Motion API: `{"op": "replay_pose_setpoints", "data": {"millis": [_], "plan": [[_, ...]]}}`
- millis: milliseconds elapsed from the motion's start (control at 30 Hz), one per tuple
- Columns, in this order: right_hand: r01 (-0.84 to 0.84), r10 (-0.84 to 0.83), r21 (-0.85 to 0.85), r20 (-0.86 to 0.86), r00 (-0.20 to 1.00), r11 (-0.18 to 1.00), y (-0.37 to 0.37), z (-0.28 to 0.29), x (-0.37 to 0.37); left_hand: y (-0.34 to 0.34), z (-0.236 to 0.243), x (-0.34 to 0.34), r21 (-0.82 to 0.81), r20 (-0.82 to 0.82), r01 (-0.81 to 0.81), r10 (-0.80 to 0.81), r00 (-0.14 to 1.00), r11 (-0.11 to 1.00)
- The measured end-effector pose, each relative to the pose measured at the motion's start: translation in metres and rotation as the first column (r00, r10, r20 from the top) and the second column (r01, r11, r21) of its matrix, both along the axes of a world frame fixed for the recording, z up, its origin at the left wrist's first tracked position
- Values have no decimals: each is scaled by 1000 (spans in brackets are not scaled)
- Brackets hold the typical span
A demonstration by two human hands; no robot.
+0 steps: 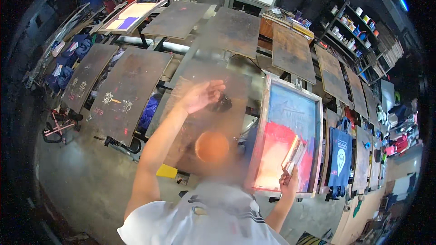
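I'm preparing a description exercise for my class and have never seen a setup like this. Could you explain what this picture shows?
There is no machine arm here: these are a person's own bare hands. The single picture comes from a wide fisheye camera worn on the head, looking down, so straight edges bend. The right hand holds a flat squeegee-like tool over a framed screen, blue at the far end and red nearer. The left hand is raised and open above a dark board. On that board is a round orange thing; blur hides whether it is a bowl or lid.
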State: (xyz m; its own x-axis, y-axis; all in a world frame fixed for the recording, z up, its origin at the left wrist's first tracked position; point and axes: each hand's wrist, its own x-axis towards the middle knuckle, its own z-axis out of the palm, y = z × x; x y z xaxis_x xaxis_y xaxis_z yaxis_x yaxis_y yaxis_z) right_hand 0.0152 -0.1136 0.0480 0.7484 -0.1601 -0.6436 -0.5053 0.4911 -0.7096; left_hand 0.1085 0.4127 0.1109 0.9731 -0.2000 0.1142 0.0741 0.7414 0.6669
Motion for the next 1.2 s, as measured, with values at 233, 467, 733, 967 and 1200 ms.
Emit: {"op": "replay_pose_setpoints", "data": {"millis": [233,467,733,967,1200], "plan": [[-95,120,-142,178,977,985,-1,10,3,14,-57,27,-27,-191,-240,231,954,970],[-90,398,-667,326,858,739,-20,-18,14,-11,1,6,-70,-265,-171,147,953,983],[-124,45,325,240,970,938,-1,56,30,-60,30,-32,203,-164,-164,199,966,965],[-312,174,384,352,920,869,-4,76,33,-78,24,-56,191,-163,-231,263,951,954],[-421,734,-756,116,669,502,-60,44,70,-155,24,-80,29,-203,-355,354,913,934]]}}
